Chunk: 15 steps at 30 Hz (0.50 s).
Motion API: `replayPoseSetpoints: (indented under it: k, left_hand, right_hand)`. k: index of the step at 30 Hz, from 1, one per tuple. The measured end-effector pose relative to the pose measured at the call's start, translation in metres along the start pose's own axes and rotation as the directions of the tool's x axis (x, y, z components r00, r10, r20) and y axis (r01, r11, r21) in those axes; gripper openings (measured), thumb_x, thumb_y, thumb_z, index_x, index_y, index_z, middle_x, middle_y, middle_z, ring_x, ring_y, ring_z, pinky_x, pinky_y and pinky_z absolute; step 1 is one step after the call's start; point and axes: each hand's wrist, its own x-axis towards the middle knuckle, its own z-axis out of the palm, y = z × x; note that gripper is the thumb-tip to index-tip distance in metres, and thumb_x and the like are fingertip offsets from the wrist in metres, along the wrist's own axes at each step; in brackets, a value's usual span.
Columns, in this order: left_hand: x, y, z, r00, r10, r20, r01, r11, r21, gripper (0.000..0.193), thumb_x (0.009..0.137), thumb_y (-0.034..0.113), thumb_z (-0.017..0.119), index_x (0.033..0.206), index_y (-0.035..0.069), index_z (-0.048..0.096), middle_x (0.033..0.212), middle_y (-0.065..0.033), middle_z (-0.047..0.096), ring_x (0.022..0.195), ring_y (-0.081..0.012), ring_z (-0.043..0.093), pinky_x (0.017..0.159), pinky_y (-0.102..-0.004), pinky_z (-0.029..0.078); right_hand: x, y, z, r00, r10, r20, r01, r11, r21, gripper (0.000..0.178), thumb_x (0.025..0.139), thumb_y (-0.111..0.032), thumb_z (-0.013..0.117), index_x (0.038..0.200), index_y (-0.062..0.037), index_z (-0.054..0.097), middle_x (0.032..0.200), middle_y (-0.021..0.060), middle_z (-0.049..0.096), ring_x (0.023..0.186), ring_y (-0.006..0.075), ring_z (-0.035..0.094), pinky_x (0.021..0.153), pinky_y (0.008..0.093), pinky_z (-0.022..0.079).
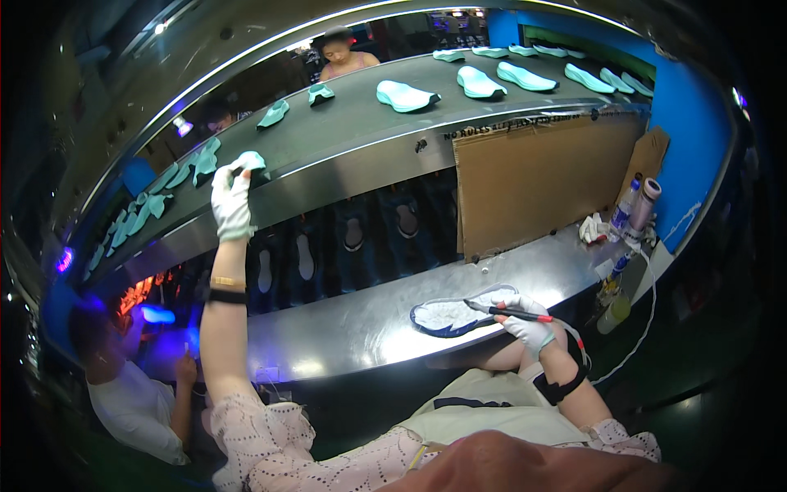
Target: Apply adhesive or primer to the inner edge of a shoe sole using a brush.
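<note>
My left hand (pixel 233 197), in a white glove, is stretched out to the upper belt with its fingers closed on the near end of a light teal shoe midsole (pixel 251 161). Low on the right, my right hand (pixel 525 326) wears a similar glove with bare fingertips. It grips a black pen-like brush (pixel 512 312) with red bands, and a thin tube trails from its back end. The brush tip points at a dark-rimmed shoe sole (pixel 449 318) with a whitish inner face, which lies on the shiny metal ledge (pixel 344 344) beside that hand.
Several teal midsoles (pixel 406 96) rest along the upper belt (pixel 344 123). Dark soles (pixel 352 234) sit on a lower level behind the ledge. A cardboard sheet (pixel 541 189) covers part of it. Bottles (pixel 625 205) stand at right. One co-worker (pixel 135 394) is at left, another (pixel 343 56) beyond the belt.
</note>
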Motion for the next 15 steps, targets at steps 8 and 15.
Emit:
replayPoseSetpoints:
  k: [8, 15]
  left_hand:
    - [-0.08, 0.133, -0.005, 0.989, -0.13, 0.066, 0.119, 0.459, -0.881, 0.023, 0.093, 0.016, 0.041, 0.072, 0.009, 0.047, 0.066, -0.0026, 0.046, 0.058, -0.0123, 0.042, 0.062, -0.0283, 0.04]
    - [-0.251, 0.08, 0.108, 0.457, -0.017, 0.889, 0.789, -0.453, -0.414, 0.043, 0.096, 0.036, 0.038, 0.059, 0.013, 0.039, 0.052, -0.0023, 0.037, 0.048, -0.014, 0.035, 0.051, -0.029, 0.035]
  right_hand:
    - [-0.007, -0.013, 0.001, 0.999, 0.011, -0.041, -0.006, 0.991, 0.133, 0.018, 0.075, 0.004, 0.069, 0.091, -0.003, 0.064, 0.092, 0.005, 0.064, 0.086, 0.0114, 0.06, 0.08, 0.0239, 0.048]
    - [-0.023, -0.027, 0.013, 0.993, 0.105, -0.058, -0.097, 0.986, 0.136, 0.017, 0.077, 0.001, 0.069, 0.092, -0.0031, 0.064, 0.087, 0.0023, 0.064, 0.081, 0.0087, 0.058, 0.077, 0.0226, 0.046]
